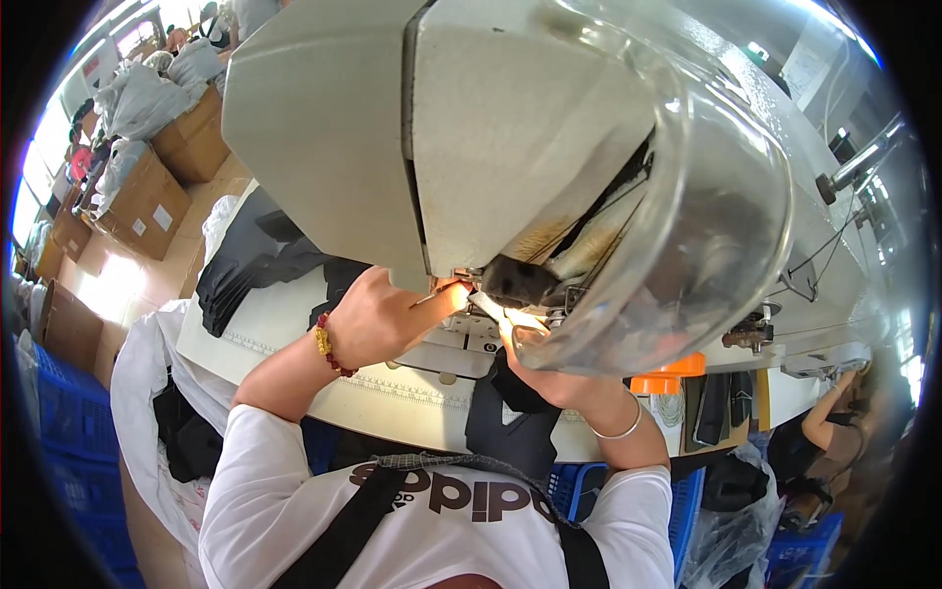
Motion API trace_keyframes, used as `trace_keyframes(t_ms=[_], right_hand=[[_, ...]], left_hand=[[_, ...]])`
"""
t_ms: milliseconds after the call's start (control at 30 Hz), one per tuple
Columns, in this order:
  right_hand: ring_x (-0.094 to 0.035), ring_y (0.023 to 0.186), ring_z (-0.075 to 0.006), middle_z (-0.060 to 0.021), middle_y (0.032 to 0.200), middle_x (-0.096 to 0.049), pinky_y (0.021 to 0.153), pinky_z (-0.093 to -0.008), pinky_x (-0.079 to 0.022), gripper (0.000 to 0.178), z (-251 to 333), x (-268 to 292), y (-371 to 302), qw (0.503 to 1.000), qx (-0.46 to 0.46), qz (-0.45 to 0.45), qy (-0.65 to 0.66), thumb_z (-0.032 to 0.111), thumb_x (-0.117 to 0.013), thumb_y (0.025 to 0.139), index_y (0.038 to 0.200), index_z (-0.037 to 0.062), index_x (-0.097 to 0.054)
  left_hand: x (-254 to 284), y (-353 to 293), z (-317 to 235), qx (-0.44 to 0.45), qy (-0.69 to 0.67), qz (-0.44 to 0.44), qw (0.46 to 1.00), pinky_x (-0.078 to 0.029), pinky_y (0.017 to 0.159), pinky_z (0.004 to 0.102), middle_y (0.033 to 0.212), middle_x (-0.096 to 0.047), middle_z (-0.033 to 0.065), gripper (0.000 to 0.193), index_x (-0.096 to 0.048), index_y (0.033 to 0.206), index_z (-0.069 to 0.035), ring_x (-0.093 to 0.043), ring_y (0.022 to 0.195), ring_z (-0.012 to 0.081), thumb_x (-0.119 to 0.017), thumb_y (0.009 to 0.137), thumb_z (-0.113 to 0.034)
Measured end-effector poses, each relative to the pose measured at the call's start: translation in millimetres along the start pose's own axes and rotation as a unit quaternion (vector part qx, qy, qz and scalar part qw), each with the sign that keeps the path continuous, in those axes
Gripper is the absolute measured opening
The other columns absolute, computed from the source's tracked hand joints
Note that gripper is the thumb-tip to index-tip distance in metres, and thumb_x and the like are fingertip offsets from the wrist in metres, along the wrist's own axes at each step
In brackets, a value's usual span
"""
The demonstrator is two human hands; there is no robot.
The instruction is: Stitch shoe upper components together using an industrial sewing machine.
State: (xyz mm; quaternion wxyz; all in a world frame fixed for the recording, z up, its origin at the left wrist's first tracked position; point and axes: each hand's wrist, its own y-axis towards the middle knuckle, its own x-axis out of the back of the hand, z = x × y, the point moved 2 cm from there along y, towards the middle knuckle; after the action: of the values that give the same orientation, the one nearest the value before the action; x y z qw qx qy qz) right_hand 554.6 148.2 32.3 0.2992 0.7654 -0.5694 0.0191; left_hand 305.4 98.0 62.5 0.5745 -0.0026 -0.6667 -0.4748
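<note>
A large off-white sewing machine [530,128] fills the upper middle, its needle area lit by a small lamp. My left hand [378,319] reaches in from the left, its fingers drawn together at the needle area; whatever they pinch is too small to make out. From the other side my right hand [535,373] comes up to the same spot, fingertips partly covered by the clear plastic shield [716,206]. Its fingers are closed, and what they grip is hidden. Dark fabric pieces [510,422] lie below my right hand, hanging over the table's front edge.
A pile of dark cut fabric [255,260] lies left on the white table [412,398]. An orange holder [667,373] stands right of my right wrist. Blue crates [74,422], cardboard boxes [147,201] and a white sack [147,393] stand at left. Another person's arm [824,412] shows far right.
</note>
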Motion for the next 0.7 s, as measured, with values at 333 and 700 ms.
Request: trace_keyframes(t_ms=[333,700], right_hand=[[-0.062,0.067,-0.0074,0.0006,0.094,-0.069,0.054,-0.0305,-0.046,0.03,-10,15,20,0.924,-0.203,-0.091,0.31,0.001,-0.073,0.064,0.09,0.0165,-0.075],[-0.065,0.076,-0.0146,-0.0022,0.092,-0.064,0.046,-0.026,-0.041,0.024,-26,40,39,0.946,-0.148,-0.026,0.287,0.01,-0.072,0.071,0.095,0.0109,-0.073]], left_hand=[[-3,0,2,0.076,-0.147,-0.049,0.985,-0.054,0.067,0.0351,0.102,-0.07,0.0095,0.028,-0.07,0.101,-0.005,-0.067,0.081,0.0277,-0.074,0.074,-0.002],[-19,56,90,0.296,-0.327,-0.207,0.873,-0.05,0.066,0.031,0.088,-0.069,0.0034,0.009,-0.072,0.09,-0.001,-0.062,0.078,0.0153,-0.065,0.087,-0.007]])
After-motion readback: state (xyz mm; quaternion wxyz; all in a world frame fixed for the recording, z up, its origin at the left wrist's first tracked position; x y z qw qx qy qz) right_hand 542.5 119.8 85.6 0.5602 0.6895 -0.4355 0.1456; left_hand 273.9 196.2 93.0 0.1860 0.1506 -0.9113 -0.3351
